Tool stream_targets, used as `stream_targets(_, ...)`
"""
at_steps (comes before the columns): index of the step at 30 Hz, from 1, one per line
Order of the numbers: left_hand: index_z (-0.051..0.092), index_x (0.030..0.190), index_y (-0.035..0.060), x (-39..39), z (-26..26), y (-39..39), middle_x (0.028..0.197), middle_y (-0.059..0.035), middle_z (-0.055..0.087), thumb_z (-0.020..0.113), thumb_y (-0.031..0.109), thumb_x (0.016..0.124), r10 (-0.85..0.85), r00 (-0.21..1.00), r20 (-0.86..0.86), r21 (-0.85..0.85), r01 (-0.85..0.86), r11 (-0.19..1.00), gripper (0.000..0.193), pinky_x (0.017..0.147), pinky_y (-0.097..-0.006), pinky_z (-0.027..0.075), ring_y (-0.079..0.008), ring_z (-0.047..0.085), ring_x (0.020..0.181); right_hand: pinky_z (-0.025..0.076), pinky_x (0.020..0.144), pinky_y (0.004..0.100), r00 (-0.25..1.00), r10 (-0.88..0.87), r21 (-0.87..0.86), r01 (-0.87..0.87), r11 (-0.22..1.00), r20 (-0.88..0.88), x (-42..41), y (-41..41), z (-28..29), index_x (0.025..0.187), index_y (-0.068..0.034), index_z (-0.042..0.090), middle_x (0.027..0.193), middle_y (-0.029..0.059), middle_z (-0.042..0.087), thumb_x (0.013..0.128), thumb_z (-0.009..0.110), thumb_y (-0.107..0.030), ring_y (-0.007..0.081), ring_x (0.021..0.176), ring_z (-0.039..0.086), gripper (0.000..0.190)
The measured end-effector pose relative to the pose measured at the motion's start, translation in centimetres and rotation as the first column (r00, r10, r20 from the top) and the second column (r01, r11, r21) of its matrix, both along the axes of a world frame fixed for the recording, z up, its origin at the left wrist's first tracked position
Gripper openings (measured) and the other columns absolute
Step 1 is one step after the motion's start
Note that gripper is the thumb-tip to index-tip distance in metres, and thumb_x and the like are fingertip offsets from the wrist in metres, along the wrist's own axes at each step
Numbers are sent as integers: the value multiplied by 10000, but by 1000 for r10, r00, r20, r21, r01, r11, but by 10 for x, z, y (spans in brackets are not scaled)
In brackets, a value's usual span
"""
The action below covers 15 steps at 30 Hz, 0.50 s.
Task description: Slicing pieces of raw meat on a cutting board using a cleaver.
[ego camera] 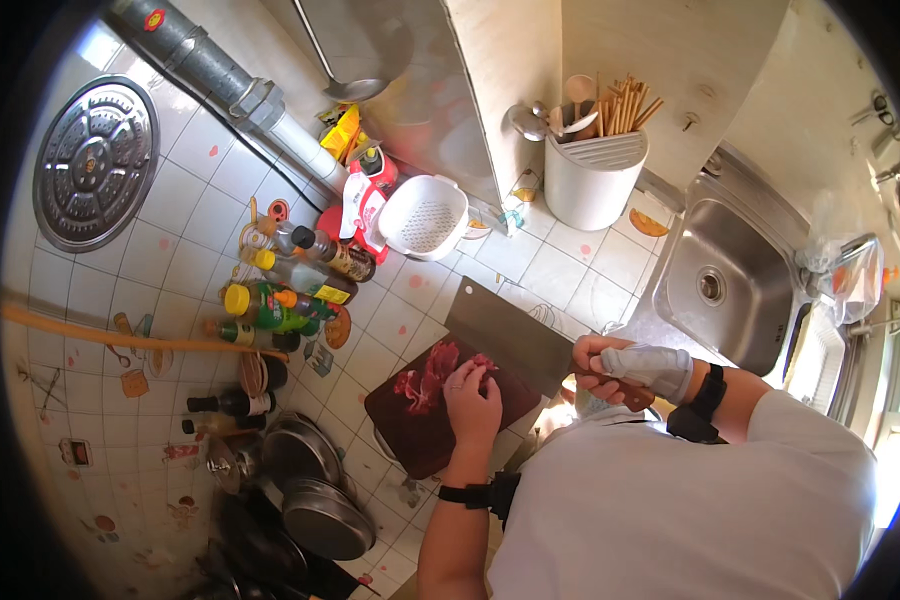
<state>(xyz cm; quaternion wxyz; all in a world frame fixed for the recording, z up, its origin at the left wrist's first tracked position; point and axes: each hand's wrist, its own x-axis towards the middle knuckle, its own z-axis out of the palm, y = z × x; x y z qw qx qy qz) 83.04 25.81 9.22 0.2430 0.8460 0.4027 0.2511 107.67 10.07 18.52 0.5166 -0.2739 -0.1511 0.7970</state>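
Observation:
A dark brown cutting board (412,442) lies on the tiled counter with red raw meat (431,375) on it. Bent over the meat's right-hand part, my left hand (474,401) grips a small piece between its fingertips. My right hand (607,371), with a greyish-white wrap around its wrist and palm, is closed on the wooden handle of a cleaver (510,334). The broad blade is over the board's upper right edge, beside the meat and apart from my left fingers. Part of the board is hidden under my left hand and forearm.
A white plastic basket (424,217) and several bottles (285,304) stand beyond the board. Pans (328,517) are at lower left. A white utensil holder (596,180) stands near the steel sink (727,277) at right. A ladle (356,90) hangs above.

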Motion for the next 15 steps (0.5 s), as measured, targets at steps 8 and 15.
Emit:
stream_targets(8, 699, 990, 61, 2, 4, 11, 1105, -102, 654, 675, 67, 798, 40, 959, 280, -440, 91, 893, 193, 917, -485, 482, -363, 562, 1075, 362, 536, 212, 996, 12, 25, -10, 1000, -90, -10, 12, 14, 1060, -123, 482, 911, 24, 462, 1016, 601, -320, 68, 680, 407, 234)
stream_targets(15, 712, 872, 88, 2, -9, -5, 1048, -81, 630, 738, 133, 774, -298, 934, -196, 211, 337, 917, 111, 878, -464, 497, -339, 577, 1002, 356, 538, 226, 999, -25, 0, 25, 1000, -27, -5, 9, 27, 1072, -121, 483, 915, 30, 449, 1009, 615, -320, 75, 668, 390, 247)
